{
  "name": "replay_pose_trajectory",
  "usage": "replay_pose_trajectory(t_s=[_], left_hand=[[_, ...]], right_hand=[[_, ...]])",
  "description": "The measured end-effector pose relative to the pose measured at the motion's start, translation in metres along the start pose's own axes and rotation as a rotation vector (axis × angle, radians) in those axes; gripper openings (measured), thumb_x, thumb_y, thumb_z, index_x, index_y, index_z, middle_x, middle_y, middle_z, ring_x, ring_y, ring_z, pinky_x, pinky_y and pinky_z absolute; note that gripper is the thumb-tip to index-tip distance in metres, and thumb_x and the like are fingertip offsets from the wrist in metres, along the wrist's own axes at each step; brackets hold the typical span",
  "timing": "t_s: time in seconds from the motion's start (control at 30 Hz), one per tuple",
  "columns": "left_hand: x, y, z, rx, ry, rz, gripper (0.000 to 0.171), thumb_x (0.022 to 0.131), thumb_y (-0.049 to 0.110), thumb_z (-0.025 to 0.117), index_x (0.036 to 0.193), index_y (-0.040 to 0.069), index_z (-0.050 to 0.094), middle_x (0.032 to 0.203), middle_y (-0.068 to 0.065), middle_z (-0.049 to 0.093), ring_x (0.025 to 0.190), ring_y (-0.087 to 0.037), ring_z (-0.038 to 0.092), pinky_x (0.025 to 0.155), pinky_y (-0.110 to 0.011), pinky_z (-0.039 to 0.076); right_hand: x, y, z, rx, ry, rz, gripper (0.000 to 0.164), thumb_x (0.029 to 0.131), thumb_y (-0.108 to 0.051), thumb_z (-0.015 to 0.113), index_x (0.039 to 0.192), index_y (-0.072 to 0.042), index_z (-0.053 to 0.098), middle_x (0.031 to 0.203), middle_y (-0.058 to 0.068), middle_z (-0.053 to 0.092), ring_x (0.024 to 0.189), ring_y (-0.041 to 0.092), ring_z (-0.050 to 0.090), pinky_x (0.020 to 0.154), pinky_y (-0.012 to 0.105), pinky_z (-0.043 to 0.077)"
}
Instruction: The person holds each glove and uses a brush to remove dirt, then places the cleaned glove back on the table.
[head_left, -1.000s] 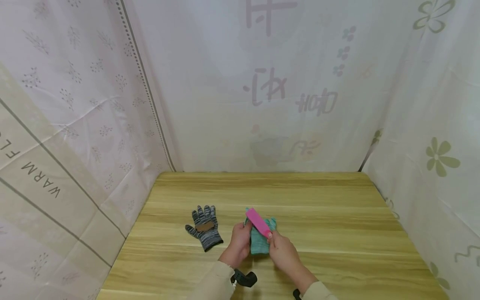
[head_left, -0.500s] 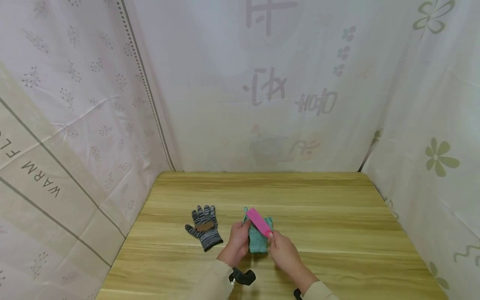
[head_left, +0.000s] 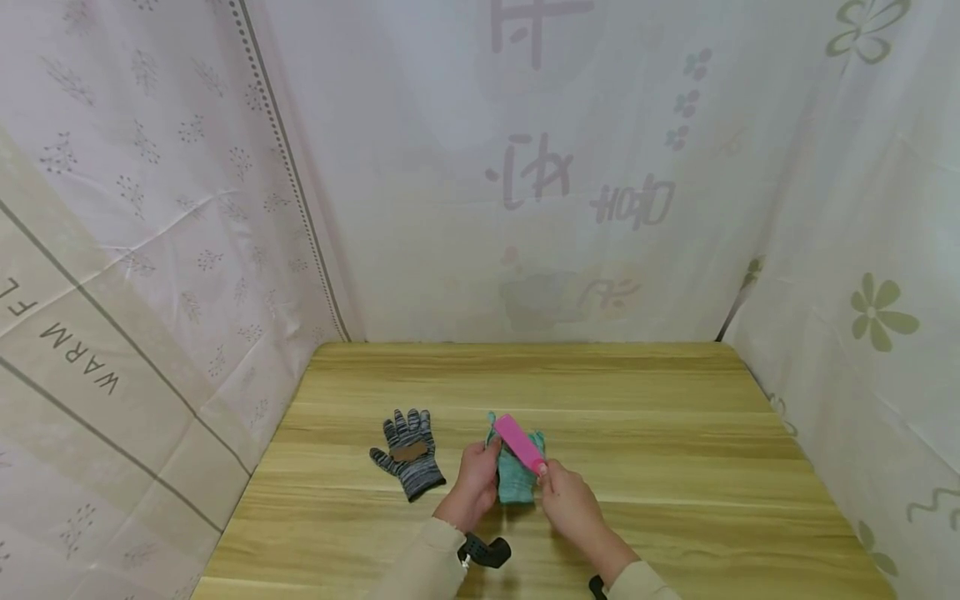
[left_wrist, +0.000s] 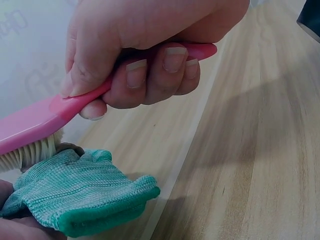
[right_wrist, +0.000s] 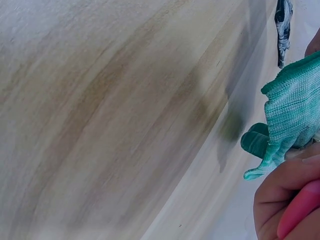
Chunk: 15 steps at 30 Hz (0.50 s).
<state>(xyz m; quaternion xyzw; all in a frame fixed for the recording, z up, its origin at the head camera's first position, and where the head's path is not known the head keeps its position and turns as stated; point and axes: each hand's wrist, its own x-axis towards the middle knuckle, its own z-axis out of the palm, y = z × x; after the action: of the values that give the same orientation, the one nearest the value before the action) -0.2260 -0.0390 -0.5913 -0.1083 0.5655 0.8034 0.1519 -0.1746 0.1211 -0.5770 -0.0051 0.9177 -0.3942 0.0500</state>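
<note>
My right hand (head_left: 572, 502) grips the handle of a pink brush (head_left: 519, 443), fingers curled round it. In the left wrist view the brush's pale bristles (left_wrist: 30, 155) press onto a green knitted glove (left_wrist: 85, 187) at a brownish patch. My left hand (head_left: 474, 481) holds that glove from its left side, thumb near the brush head. The glove's cuff points toward me, and its fingers (right_wrist: 257, 172) droop at the lower end in the right wrist view. Beneath the brush, part of the glove is hidden.
A grey-and-black striped glove (head_left: 411, 456) with a brown patch lies flat on the wooden table (head_left: 645, 400), left of my hands. Printed curtains (head_left: 420, 208) enclose the table at the back and both sides. A black strap mount (head_left: 486, 552) sits on my left wrist.
The green glove and both hands have shifted very slightly left and away from me. The brush stays on the glove at nearly the same angle. The striped glove has not moved.
</note>
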Motion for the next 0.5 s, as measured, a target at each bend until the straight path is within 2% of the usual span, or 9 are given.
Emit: replay_pose_trajectory(t_s=[0.3, 0.5], left_hand=[[0.0006, 0.0007, -0.0021, -0.01, 0.013, 0.025, 0.037, 0.11, 0.023, 0.043, 0.075, 0.013, 0.041, 0.057, 0.008, 0.033, 0.046, -0.006, 0.028, 0.052, -0.023, 0.032], [0.0006, 0.0024, -0.0032, -0.018, 0.016, 0.017, 0.031, 0.111, 0.023, 0.041, 0.084, 0.009, 0.048, 0.063, 0.006, 0.043, 0.053, -0.006, 0.04, 0.057, -0.023, 0.04]], right_hand=[[-0.0002, 0.0046, -0.0019, 0.0, 0.008, -0.017, 0.02, 0.106, -0.015, 0.045, 0.099, -0.005, 0.06, 0.069, 0.001, 0.052, 0.055, 0.014, 0.042, 0.047, 0.027, 0.035], [-0.0004, 0.0063, -0.0025, 0.017, 0.005, 0.005, 0.024, 0.108, -0.017, 0.043, 0.1, -0.004, 0.061, 0.067, 0.0, 0.05, 0.055, 0.013, 0.042, 0.047, 0.025, 0.035]])
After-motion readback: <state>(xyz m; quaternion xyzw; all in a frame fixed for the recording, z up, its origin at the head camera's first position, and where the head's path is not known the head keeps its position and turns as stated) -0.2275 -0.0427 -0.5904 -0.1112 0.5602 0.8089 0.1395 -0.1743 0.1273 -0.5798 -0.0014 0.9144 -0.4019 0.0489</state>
